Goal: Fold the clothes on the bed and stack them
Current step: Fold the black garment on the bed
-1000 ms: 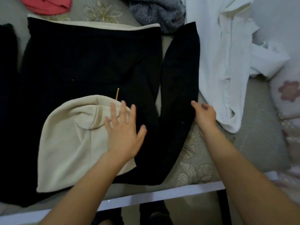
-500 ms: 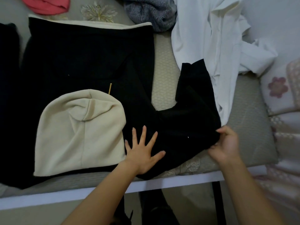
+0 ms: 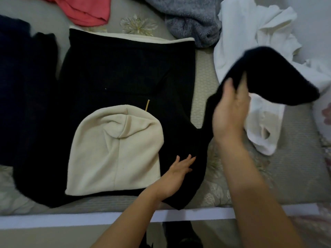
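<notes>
While one sleeve hangs in the air, I'd call this job barely started.

Big black fleece hoodie lies spread flat in the middle of the frame on the grey-beige quilted bed, its cream hood flopped down over the back. Right hand has its fingers curled and clamped round the black sleeve, lifted at centre right. Left hand presses flat near the shoulder, lower centre, fingers straight and slightly spread. So it looks like the first sleeve fold, body folds not yet done. Left to do: crumpled coral-pink top upper left, fuzzy grey knit top centre, rumpled white shirt upper right. Can't tell if the dark garment at the left edge is folded. No stack that I can see.
</notes>
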Available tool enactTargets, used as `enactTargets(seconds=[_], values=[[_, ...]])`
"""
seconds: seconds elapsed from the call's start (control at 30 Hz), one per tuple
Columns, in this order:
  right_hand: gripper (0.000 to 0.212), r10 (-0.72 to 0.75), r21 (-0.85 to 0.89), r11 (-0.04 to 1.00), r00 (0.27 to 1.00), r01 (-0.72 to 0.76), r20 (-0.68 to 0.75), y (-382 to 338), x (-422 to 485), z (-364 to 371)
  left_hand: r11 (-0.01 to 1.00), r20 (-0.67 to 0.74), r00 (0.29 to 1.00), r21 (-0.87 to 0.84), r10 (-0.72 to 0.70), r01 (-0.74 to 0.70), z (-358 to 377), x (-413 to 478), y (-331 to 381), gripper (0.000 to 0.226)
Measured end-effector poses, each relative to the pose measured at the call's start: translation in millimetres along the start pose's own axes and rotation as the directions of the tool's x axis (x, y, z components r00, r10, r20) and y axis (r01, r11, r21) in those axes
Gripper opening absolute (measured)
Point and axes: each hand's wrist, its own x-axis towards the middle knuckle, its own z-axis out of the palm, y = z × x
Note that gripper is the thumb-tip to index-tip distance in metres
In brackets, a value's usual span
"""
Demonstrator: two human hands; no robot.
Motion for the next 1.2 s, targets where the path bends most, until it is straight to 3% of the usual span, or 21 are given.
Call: enactTargets(seconds=[0.07,0.1,0.17,0.2,0.23,0.27,0.3,0.37,0.43,0.5,0.53,0.6,0.63,0.7,0.77,0.83,0.9,1.0,1.1,1.2], values=[[0.047,-0.197,-0.291,0.925,0.963,0.245,0.182,-10,-8,49,0.987,0.060,0.998,-0.157,-0.025,0.034,-13,-7,-4,0.044],[0.046,-0.232,-0.367,0.853,0.899,0.372,0.372,-8,-12,71,0.985,0.081,0.995,-0.158,-0.061,0.074,-18,-12,-9,0.043],[0.047,-0.074,-0.382,0.755,0.649,0.532,0.757,8,-24,105,0.985,0.112,0.980,-0.042,-0.163,0.168,-27,-21,-24,0.040],[0.048,0.064,-0.386,0.722,0.500,0.574,0.863,23,-29,116,0.980,0.140,0.971,-0.006,-0.196,0.199,-31,-25,-32,0.040],[0.049,0.197,-0.405,0.679,0.379,0.613,0.904,39,-33,120,0.977,0.178,0.963,-0.024,-0.202,0.210,-36,-30,-38,0.042],[0.049,0.294,-0.425,0.632,0.306,0.648,0.905,55,-36,121,0.972,0.223,0.955,-0.087,-0.195,0.218,-41,-32,-45,0.046],[0.048,0.335,-0.436,0.602,0.284,0.670,0.899,69,-37,119,0.954,0.256,0.949,-0.185,-0.183,0.234,-49,-37,-42,0.046],[0.048,0.259,-0.437,0.595,0.354,0.674,0.899,88,-39,110,0.896,0.162,0.963,-0.361,-0.213,0.259,-77,-40,-39,0.037],[0.050,0.079,-0.456,0.579,0.511,0.676,0.856,97,-39,101,0.912,-0.134,0.966,-0.380,-0.222,0.157,-117,-35,-34,0.030],[0.052,0.025,-0.538,0.559,0.636,0.631,0.771,103,-35,97,0.948,-0.477,0.864,-0.318,-0.159,-0.002,-161,-23,-26,0.025],[0.052,0.066,-0.577,0.553,0.659,0.601,0.749,107,-33,96,0.958,-0.609,0.782,-0.280,-0.128,-0.062,-180,-13,-23,0.021],[0.054,0.164,-0.618,0.534,0.647,0.577,0.745,115,-34,97,0.978,-0.740,0.666,-0.194,-0.091,-0.082,-212,13,-14,0.016],[0.056,0.174,-0.620,0.536,0.643,0.573,0.746,119,-35,99,0.987,-0.755,0.652,-0.148,-0.069,-0.067,-225,25,-5,0.018],[0.066,0.145,-0.614,0.570,0.669,0.546,0.729,123,-37,101,0.978,-0.700,0.704,-0.205,-0.122,-0.034,-244,51,10,0.019],[0.070,0.141,-0.619,0.592,0.689,0.516,0.711,127,-42,102,0.937,-0.586,0.760,-0.337,-0.281,0.087,-255,75,21,0.012],[0.065,0.129,-0.626,0.591,0.707,0.508,0.695,132,-46,102,0.872,-0.418,0.807,-0.432,-0.418,0.228,-256,84,34,0.019],[0.062,0.081,-0.629,0.614,0.754,0.477,0.651,136,-50,101,0.828,-0.251,0.859,-0.478,-0.447,0.291,-253,85,52,0.017],[0.061,0.001,-0.639,0.638,0.829,0.430,0.559,142,-55,98,0.782,-0.130,0.939,-0.595,-0.319,0.183,-250,73,68,0.030],[0.060,-0.015,-0.623,0.674,0.850,0.397,0.526,147,-58,96,0.636,-0.029,0.985,-0.767,-0.170,0.087,-231,63,79,0.027],[0.059,-0.022,-0.604,0.685,0.840,0.407,0.541,150,-57,98,0.425,-0.161,0.980,-0.900,-0.119,-0.096,-219,72,80,0.017]])
